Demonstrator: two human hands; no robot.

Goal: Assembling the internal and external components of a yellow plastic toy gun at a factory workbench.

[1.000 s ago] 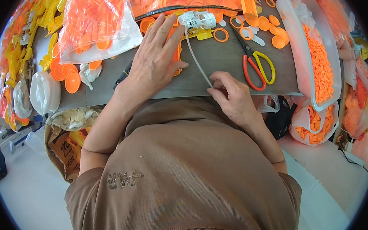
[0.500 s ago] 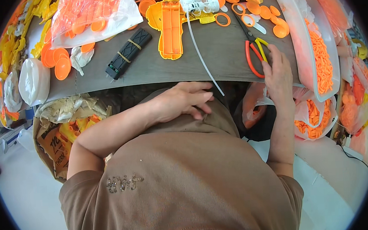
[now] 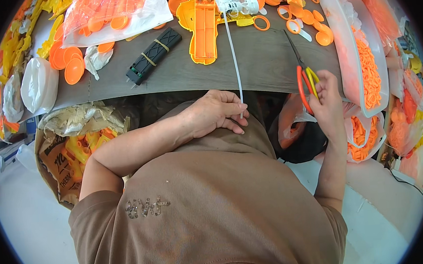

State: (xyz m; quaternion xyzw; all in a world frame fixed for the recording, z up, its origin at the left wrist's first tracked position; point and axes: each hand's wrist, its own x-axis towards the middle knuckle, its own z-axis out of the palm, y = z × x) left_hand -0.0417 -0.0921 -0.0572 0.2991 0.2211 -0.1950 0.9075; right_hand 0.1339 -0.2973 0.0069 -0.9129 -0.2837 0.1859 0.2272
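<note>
My left hand (image 3: 220,113) is at the table's front edge, pinching the free end of a thin white tube (image 3: 234,58) between thumb and fingers. The tube runs up to a white plastic mechanism (image 3: 237,4), which rests on a yellow-orange toy-gun half shell (image 3: 202,33). Over on the right, my right hand (image 3: 328,100) grips scissors (image 3: 300,78) with one red and one yellow handle. Their dark blades point away from me, over the tabletop. Left of the shell lies a black ribbed box (image 3: 152,57) with a rubber band around it.
Orange discs (image 3: 74,70) and a white tub (image 3: 39,89) are at the left. Orange rings (image 3: 261,23) lie by the shell. A clear bin of small orange parts (image 3: 370,74) stands at the right. Below the table edge sit a paper sack (image 3: 58,160) and a plastic bag (image 3: 362,139).
My right hand has taken hold of the scissors and drawn them toward me, lifting the handles. My left hand has closed on the tube's end, and the tube now hangs straighter.
</note>
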